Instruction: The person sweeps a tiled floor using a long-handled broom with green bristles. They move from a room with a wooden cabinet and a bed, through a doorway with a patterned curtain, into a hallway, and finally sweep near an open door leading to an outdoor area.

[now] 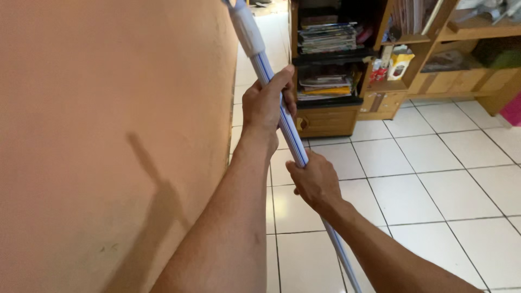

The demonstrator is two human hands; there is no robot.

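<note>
Striped pole (288,127) slants beside an orange wall (108,135): left hand (266,106) above, right hand (315,182) below, fingers clamped round it, spaced for leverage.

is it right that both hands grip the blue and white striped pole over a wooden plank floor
Not quite. The head view shows the left hand and right hand gripping the blue and white striped pole over a white tiled floor, not wooden planks.

Bright daylight, sharp focus; arm shadows fall across the wall (108,135).
</note>
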